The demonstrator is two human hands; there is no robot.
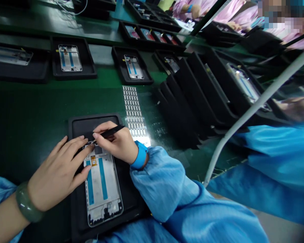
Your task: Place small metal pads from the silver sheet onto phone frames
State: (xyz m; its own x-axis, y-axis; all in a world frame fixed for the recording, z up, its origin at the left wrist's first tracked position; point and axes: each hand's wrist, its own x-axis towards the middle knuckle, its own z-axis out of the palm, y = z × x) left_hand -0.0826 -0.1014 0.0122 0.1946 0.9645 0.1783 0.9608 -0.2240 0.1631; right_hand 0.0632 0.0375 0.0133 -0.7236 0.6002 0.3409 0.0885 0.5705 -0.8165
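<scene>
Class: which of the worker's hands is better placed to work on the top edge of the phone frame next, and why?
Probably the right hand: it grips the thin black tweezers, tips at the white phone frame's top edge. The left hand rests flat, steadying it.

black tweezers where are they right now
In the head view the black tweezers sit left of centre, pinched in the right hand, tips down at the top edge of the phone frame beside the left hand.
</scene>
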